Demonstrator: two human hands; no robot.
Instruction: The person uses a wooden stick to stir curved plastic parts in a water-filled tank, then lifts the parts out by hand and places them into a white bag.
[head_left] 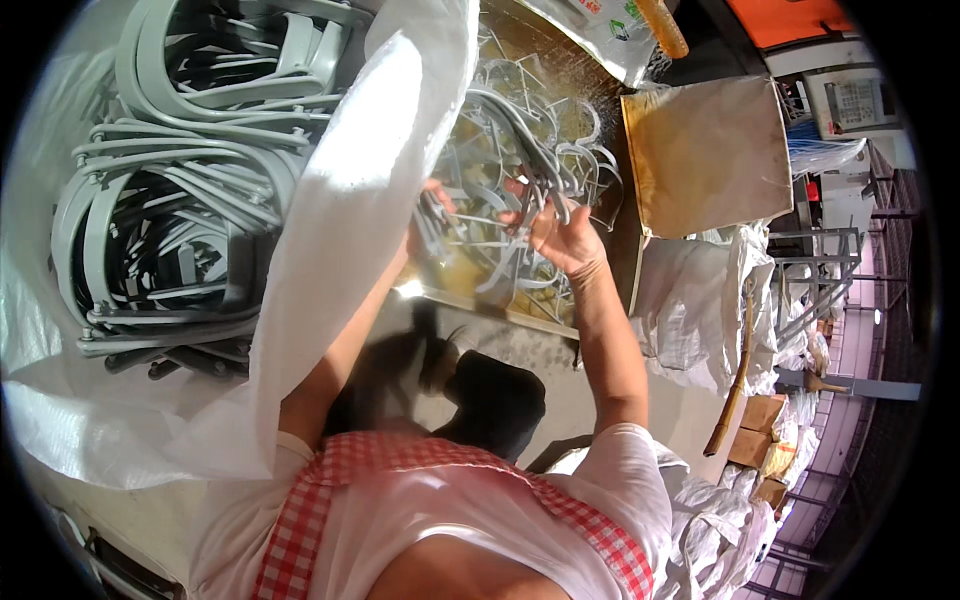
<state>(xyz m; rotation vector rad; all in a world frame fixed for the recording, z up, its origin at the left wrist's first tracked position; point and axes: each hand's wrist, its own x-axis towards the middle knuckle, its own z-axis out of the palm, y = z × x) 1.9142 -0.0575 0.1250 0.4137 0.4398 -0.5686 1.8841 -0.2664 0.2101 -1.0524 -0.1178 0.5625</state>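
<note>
In front of me is a shallow bin (640, 240) with thin, pale curved plastic strips (505, 265) heaped in a tangle over its yellowish bottom. My right hand (566, 240) is over the heap, its fingers closed round a bundle of grey curved plastic strips (520, 130) that arcs up and away. Beside it on the left, my left hand (438, 196) is closed on a few grey strips, slightly blurred; the bag's edge partly hides this hand and its wrist. A large white woven bag (345, 190) at the left holds many grey U-shaped plastic pieces (185, 240), stacked and nested.
A stained tan box or board (708, 155) stands past the bin's right side. White sacks (690, 310), a long wooden stick (735, 385) and cardboard boxes (755, 430) are farther right. Below the bin, a dark-clothed leg and shoe show over the grey floor (570, 400).
</note>
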